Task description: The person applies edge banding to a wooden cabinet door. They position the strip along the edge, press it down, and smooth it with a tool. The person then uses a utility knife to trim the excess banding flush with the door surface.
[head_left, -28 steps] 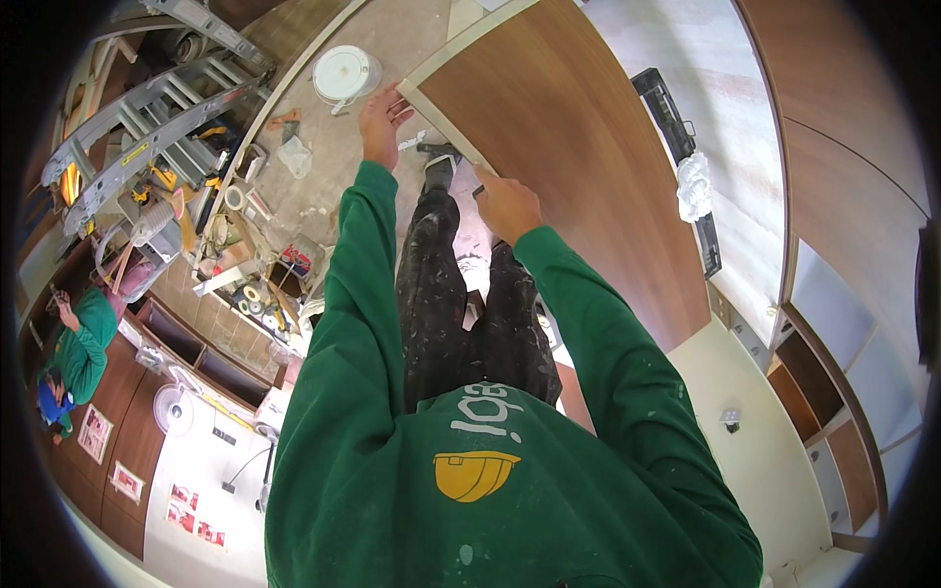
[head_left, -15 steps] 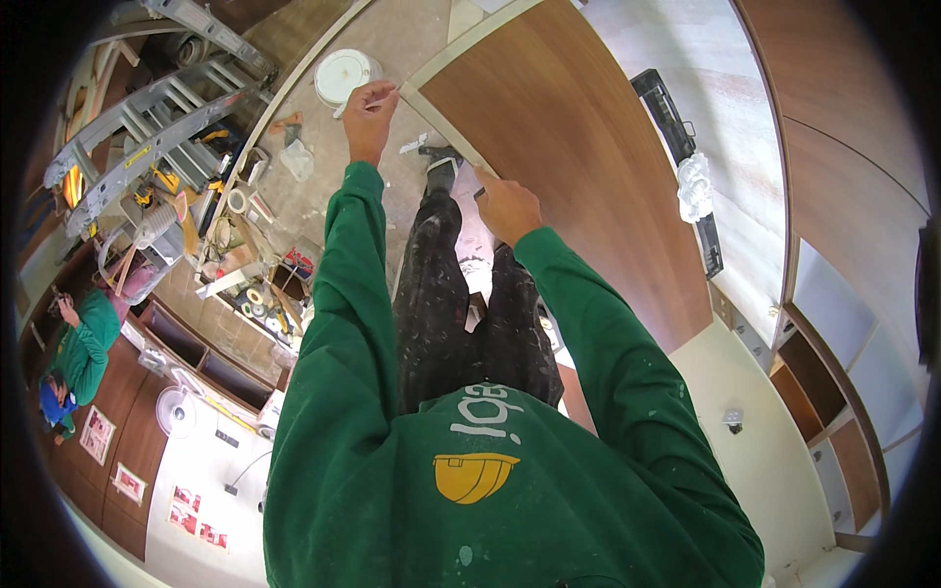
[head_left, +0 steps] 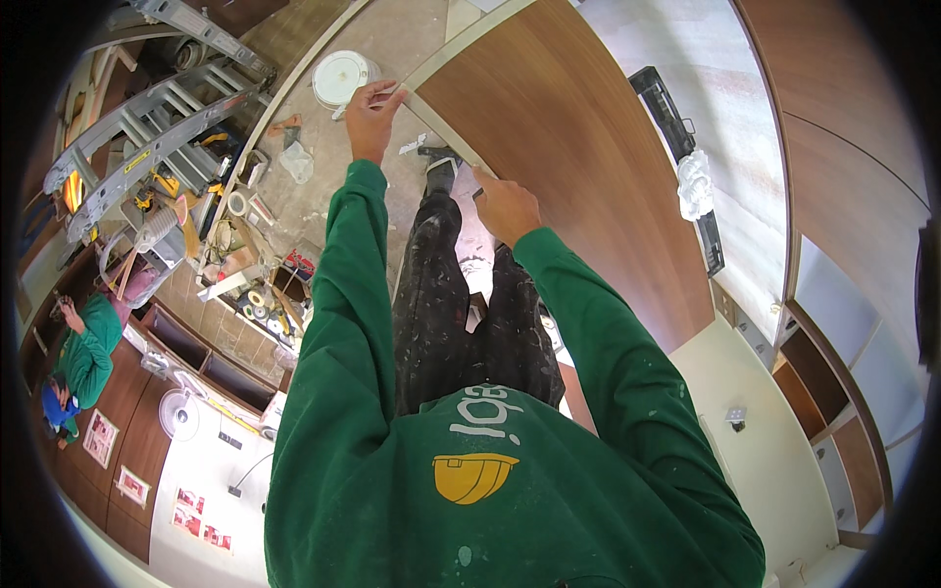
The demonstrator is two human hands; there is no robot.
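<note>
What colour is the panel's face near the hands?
The panel's face is brown, with wood grain; see head view.

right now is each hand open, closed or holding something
Left hand: part-curled at brown panel corner, grip unclear.
Right hand: curled at panel edge, grip unclear.

The left arm (head_left: 338, 265) extends forward, its left hand (head_left: 369, 122) raised with thumb and fingertips close together, while the right arm (head_left: 608, 323) slants inward, its right hand (head_left: 510, 208) nearer the body, fingers curled.
</note>
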